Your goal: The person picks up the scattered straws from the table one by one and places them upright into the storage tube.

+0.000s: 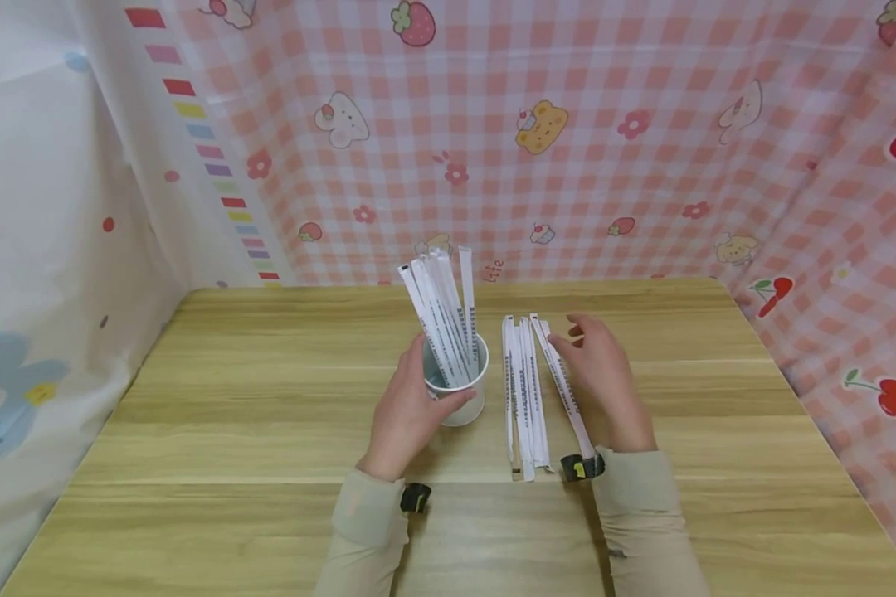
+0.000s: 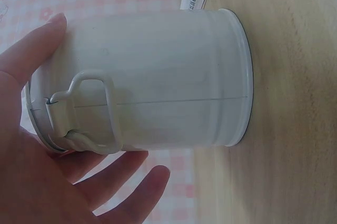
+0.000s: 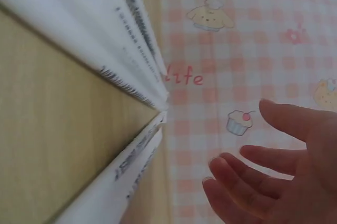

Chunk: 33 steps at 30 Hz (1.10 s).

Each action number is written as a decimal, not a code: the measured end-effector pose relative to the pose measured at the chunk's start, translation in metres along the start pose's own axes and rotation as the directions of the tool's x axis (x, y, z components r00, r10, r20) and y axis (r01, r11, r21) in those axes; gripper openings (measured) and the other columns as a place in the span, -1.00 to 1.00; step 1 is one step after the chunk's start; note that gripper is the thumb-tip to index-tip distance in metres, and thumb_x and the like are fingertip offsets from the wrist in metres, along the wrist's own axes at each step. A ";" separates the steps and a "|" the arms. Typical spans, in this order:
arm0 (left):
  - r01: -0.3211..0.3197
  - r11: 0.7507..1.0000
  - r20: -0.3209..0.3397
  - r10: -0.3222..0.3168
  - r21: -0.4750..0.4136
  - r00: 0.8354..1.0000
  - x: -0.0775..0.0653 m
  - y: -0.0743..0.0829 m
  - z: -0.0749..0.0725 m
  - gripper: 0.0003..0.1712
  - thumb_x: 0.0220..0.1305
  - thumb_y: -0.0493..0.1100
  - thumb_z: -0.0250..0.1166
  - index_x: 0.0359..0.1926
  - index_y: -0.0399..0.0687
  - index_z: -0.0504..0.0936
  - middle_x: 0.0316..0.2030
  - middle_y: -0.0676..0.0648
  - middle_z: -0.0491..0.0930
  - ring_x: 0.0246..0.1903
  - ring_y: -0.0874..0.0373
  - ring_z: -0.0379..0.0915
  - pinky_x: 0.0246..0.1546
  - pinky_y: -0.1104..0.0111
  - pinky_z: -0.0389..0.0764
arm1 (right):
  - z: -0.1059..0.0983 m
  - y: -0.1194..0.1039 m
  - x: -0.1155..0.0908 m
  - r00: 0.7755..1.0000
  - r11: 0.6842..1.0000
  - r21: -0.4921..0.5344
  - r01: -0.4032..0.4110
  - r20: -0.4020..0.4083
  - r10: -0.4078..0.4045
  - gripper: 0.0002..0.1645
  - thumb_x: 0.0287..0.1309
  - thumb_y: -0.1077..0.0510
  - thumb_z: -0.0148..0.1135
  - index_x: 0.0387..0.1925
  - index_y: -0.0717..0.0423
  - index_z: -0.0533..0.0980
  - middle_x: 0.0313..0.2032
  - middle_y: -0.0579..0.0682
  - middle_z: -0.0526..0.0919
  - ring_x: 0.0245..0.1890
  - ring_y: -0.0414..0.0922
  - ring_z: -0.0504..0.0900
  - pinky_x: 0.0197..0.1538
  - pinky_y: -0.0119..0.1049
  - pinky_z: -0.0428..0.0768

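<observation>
In the head view my left hand (image 1: 409, 408) holds a white metal bucket (image 1: 465, 408) near its rim, thumb on one side and fingers on the other. A small looped handle (image 2: 108, 111) on its side shows in the left wrist view. Several long, thin paper-wrapped sticks (image 1: 442, 319) with printed lettering lean upright in it. More wrapped sticks (image 1: 524, 390) lie side by side on the table, one slanting apart at the right. My right hand (image 1: 603, 365) hovers by their far ends with its fingers loosely bent, holding nothing in the right wrist view.
The wood-grain table (image 1: 254, 431) ends at the back against a pink checked cloth (image 1: 485, 108) with printed figures. Cloth also hangs along the left and right sides. A black strap (image 1: 582, 467) sits at my right wrist, beside the slanted stick's near end.
</observation>
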<state>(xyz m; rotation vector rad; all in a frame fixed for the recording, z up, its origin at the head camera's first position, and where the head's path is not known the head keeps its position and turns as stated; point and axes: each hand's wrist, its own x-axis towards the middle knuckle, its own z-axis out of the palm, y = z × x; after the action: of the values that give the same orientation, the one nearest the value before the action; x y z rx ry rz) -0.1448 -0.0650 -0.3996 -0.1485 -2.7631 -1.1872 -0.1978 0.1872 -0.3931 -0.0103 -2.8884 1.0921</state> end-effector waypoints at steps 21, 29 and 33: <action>0.019 1.000 -0.001 -0.019 -0.019 1.000 0.000 -0.001 0.002 0.08 -0.20 0.24 0.39 0.32 0.20 0.01 0.14 -0.04 0.28 0.07 0.04 0.29 -0.09 0.11 0.41 | 0.017 0.034 0.004 0.975 0.984 -0.131 -0.124 0.166 0.145 -0.63 0.00 -0.01 0.23 -0.34 0.25 0.50 -0.40 0.09 0.55 -0.41 -0.02 0.47 -0.33 -0.20 0.42; 0.032 0.999 0.004 -0.032 -0.019 0.999 -0.001 0.001 0.001 0.11 -0.19 0.24 0.38 0.34 0.19 -0.03 0.16 -0.02 0.26 0.09 0.02 0.27 -0.08 0.10 0.41 | 0.018 0.033 0.003 0.972 0.979 -0.147 -0.140 0.167 0.165 -0.73 -0.02 0.05 0.24 -0.53 0.21 0.55 -0.56 0.02 0.53 -0.54 -0.07 0.45 -0.44 -0.26 0.41; 0.030 0.999 0.002 -0.030 -0.021 1.000 -0.001 0.001 0.002 0.11 -0.19 0.24 0.38 0.34 0.19 -0.04 0.16 -0.03 0.26 0.09 0.02 0.27 -0.08 0.10 0.40 | 0.016 0.035 0.003 0.965 0.982 -0.096 -0.162 0.194 0.178 -0.72 0.00 0.05 0.23 -0.49 0.23 0.54 -0.58 0.02 0.53 -0.58 -0.10 0.47 -0.49 -0.29 0.42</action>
<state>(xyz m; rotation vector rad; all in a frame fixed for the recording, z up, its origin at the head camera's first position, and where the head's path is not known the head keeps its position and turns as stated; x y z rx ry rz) -0.1436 -0.0630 -0.4001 -0.1100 -2.7644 -1.2247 -0.2023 0.2026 -0.4282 -0.1635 -3.1630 1.0585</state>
